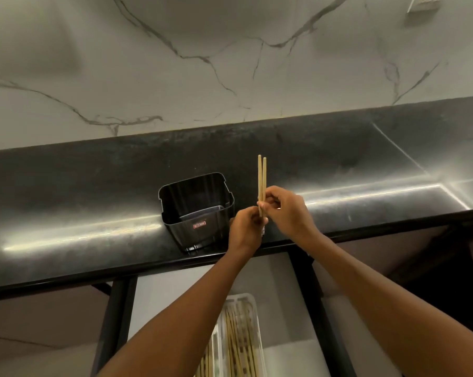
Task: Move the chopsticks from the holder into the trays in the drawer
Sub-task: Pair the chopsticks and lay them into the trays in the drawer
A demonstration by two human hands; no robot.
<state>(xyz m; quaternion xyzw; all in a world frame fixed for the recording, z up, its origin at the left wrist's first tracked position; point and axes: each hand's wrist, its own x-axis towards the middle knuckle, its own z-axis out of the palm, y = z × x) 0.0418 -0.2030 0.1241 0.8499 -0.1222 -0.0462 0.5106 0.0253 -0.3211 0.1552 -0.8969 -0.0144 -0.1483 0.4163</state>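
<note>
Forearms, upright pale chopsticks (262, 183)

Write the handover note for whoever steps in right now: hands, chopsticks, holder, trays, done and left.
Left hand: shut on the lower end of the chopstick pair.
Right hand: pinching the same pair, held upright over the counter.
Holder: black, on the counter edge, looks empty.
Trays: in the open drawer below, already holding many chopsticks.
Done: holder apparently cleared.
Left: lay this last pair in a tray.
</note>
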